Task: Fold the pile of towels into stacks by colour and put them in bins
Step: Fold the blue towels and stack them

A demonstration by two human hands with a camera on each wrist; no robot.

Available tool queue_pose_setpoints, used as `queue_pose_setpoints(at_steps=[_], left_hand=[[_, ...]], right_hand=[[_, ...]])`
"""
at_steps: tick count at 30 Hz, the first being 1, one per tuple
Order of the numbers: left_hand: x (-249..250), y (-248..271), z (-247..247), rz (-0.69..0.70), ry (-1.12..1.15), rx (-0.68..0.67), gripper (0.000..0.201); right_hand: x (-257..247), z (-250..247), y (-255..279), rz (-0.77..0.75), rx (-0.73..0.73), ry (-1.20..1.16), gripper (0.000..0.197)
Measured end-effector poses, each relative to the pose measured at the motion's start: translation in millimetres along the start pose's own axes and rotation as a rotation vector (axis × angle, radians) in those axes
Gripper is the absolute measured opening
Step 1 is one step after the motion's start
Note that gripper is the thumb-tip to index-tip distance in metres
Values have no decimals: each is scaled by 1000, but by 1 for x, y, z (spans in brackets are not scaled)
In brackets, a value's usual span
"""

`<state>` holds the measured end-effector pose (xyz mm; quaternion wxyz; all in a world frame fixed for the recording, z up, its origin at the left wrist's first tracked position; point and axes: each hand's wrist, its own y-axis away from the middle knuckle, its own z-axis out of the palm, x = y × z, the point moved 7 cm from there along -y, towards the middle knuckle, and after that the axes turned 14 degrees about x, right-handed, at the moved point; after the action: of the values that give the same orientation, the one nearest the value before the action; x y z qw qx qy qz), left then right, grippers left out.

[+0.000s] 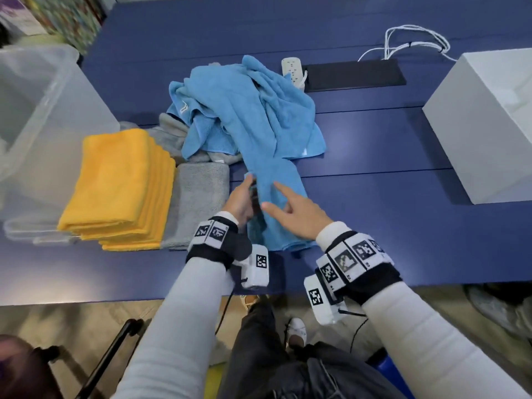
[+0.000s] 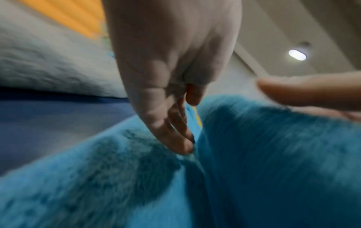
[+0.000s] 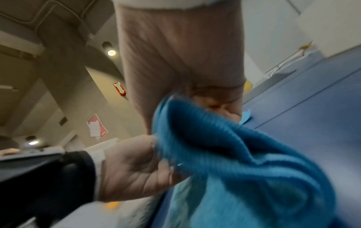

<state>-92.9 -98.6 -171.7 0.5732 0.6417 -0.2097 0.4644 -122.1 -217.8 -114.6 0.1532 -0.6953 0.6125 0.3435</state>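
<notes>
A half-folded blue towel (image 1: 276, 226) (image 2: 273, 154) (image 3: 244, 154) lies in front of me, running back to a loose blue towel pile (image 1: 244, 110). My left hand (image 1: 241, 200) (image 2: 171, 108) stands edge-on at the towel's left side, its straight fingers tucked into a crease. On top of the towel is my right hand (image 1: 296, 217) (image 3: 175, 61), index finger and thumb stretched out and the other fingers curled into a raised fold. Left of it lie a folded yellow towel stack (image 1: 115, 185) and a folded grey towel (image 1: 198, 203).
A clear plastic bin (image 1: 34, 110) stands at the far left of the blue table (image 1: 388, 197) and a white box (image 1: 483, 125) at the right. Behind the pile are a white power strip (image 1: 292, 70), a black pad (image 1: 354, 74) and white cables (image 1: 414, 38).
</notes>
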Motion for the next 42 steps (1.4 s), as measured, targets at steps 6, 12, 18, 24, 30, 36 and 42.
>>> queue_pose_setpoints(at_steps=[6,12,18,24,30,36,42], left_hand=[[-13,-10,-21,-93,7,-18,36],[-2,-35,-22,45,-155,63,29],[-2,-49,-27,79,-291,143,17],[50,-23,-59,399,-469,375,20],[49,-14,-106,493,-1313,324,45],[27,-28,-97,247,-1579,55,69],[48,-68,-85,291,-1607,19,67]], right_hand=[[-2,13,-17,-179,187,100,41],[18,33,-30,-332,152,435,55],[38,56,-30,-275,45,572,84],[37,56,-31,-254,23,601,65],[13,48,-28,-270,-6,607,66],[-1,72,-24,-292,-140,582,62],[-3,78,-25,-265,-170,625,62]])
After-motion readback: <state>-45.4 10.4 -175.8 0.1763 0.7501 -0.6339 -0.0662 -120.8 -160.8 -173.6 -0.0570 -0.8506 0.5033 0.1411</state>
